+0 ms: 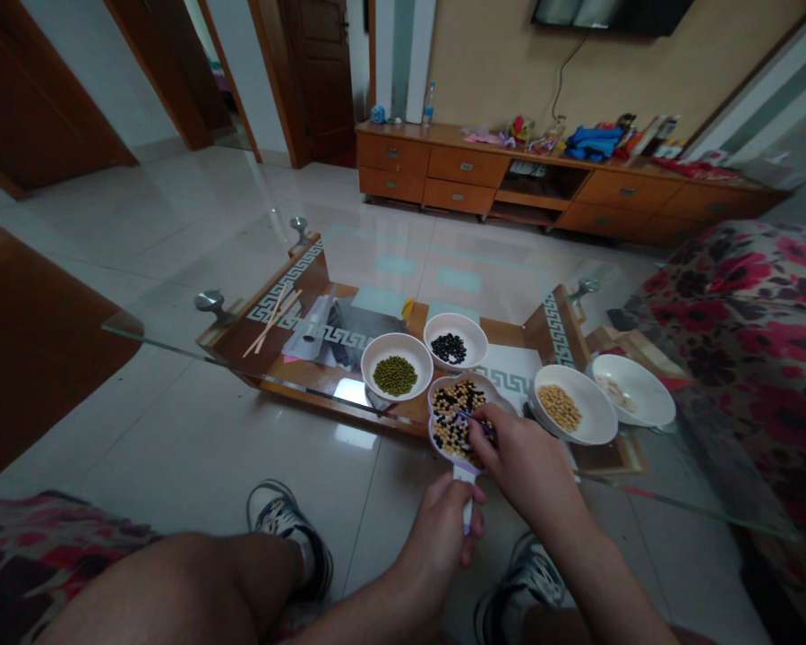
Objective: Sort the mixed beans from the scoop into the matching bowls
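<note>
My left hand [443,520] is wrapped round the white handle of a lilac-rimmed, flower-shaped dish [466,468]. Pale yellow and black beans [455,405] lie mixed in it. Over the dish, my right hand [503,441] pinches a slim purple utensil [463,415], its tip among the beans; its exact kind is hidden by the fingers. Just beyond stand a white bowl of green beans [394,376] and another with black beans [449,348]. Right of my hands, a white bowl [595,414] holds yellow soybeans [559,408]. Beside it, a further white bowl [645,394] contains a few pale bits.
Everything stands on a glass-topped table [175,345], its edge close before my knees. Chopsticks [272,322] and papers [319,331] show at the left of the table. A wooden cabinet [396,170] lines the far wall; a flowered sofa cover [758,331] is at right.
</note>
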Demonstrator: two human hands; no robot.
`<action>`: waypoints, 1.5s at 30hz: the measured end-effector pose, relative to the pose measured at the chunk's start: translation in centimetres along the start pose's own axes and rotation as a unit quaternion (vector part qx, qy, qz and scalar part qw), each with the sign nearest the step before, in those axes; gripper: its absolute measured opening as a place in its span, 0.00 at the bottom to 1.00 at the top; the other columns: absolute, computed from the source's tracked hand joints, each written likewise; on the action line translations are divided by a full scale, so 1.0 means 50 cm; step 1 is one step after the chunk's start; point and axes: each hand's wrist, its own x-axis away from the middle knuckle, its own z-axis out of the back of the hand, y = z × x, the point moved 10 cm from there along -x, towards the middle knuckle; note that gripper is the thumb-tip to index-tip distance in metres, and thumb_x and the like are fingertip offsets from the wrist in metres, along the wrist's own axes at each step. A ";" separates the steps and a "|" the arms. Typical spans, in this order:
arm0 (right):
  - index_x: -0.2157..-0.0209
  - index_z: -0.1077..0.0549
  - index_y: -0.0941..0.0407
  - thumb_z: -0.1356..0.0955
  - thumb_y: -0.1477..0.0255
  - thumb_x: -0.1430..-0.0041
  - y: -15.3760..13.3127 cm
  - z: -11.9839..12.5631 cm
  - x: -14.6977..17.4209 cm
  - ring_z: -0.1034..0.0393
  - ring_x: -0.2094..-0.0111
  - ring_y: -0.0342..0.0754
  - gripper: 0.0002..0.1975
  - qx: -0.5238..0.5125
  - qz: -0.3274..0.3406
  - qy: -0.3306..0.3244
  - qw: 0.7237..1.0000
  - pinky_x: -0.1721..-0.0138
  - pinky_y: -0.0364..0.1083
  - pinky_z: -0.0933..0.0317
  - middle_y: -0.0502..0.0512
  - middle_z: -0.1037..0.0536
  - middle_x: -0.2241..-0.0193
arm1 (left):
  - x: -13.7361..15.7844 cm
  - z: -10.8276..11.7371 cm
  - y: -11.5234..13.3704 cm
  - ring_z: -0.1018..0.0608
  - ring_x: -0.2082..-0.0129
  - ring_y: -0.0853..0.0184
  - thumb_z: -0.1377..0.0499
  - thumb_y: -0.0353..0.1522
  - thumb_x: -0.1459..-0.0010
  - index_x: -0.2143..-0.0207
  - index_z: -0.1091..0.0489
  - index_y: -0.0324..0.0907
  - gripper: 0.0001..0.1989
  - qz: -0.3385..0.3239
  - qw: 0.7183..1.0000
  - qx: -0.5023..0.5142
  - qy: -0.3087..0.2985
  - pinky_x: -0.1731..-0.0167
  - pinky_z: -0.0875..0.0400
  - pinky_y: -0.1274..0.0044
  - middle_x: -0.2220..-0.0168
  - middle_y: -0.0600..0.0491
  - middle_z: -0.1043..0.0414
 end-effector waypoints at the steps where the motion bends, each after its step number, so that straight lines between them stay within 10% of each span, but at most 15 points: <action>1: 0.60 0.26 0.51 0.40 0.65 0.35 0.000 0.000 0.000 0.25 0.72 0.48 0.12 0.002 0.000 0.000 1.000 0.75 0.44 0.51 0.52 0.20 0.71 | 0.000 0.000 -0.001 0.42 0.84 0.74 0.51 0.40 0.51 0.69 0.36 0.41 0.13 0.003 1.000 -0.002 -0.001 0.84 0.50 0.79 0.79 0.58 0.41; 27: 0.59 0.25 0.51 0.40 0.64 0.35 0.012 0.023 0.009 0.25 0.72 0.47 0.14 -0.023 0.000 0.023 0.999 0.75 0.43 0.47 0.52 0.20 0.71 | -0.002 -0.001 -0.004 0.42 0.85 0.74 0.50 0.42 0.51 0.68 0.35 0.41 0.15 0.007 1.000 -0.003 0.002 0.84 0.51 0.78 0.79 0.58 0.40; 38: 0.61 0.22 0.50 0.39 0.57 0.40 0.219 0.155 0.063 0.34 0.82 0.50 0.18 0.076 -0.236 0.151 0.957 0.80 0.44 0.53 0.58 0.24 0.79 | -0.002 -0.002 0.000 0.43 0.86 0.75 0.51 0.44 0.51 0.69 0.36 0.41 0.16 -0.003 1.000 -0.010 -0.006 0.84 0.51 0.78 0.80 0.59 0.41; 45: 0.61 0.22 0.53 0.39 0.57 0.40 0.210 0.150 0.058 0.34 0.82 0.49 0.19 0.054 -0.230 0.164 0.958 0.80 0.44 0.52 0.57 0.26 0.81 | -0.002 -0.001 -0.003 0.43 0.87 0.76 0.50 0.45 0.52 0.69 0.36 0.41 0.17 0.003 1.000 -0.007 -0.006 0.84 0.52 0.78 0.80 0.59 0.40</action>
